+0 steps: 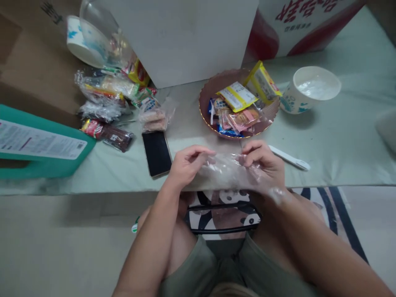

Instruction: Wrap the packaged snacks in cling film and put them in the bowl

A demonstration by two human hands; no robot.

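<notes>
A clear, crinkled plastic bag (227, 171) stretches between my hands at the front edge of the covered table. My left hand (189, 163) pinches its left side between thumb and fingers. With fingers curled, my right hand (262, 161) grips the other side, and loose plastic hangs over that wrist. Just beyond my hands stands a pinkish bowl (208, 117) with a gold rim, holding several wrapped snacks (237, 96). Left of my left hand lies a dark phone (156, 153). A white plastic utensil or knife (291, 158) rests by my right hand.
A patterned paper cup (293, 99) with clear plastic inside stands at right. Packaged snacks (108, 99) pile up at left, beside a teal box (77, 152) and a tilted paper cup (77, 43). White boxes (192, 41) stand behind. Below the table edge is a panda-print fabric (222, 218).
</notes>
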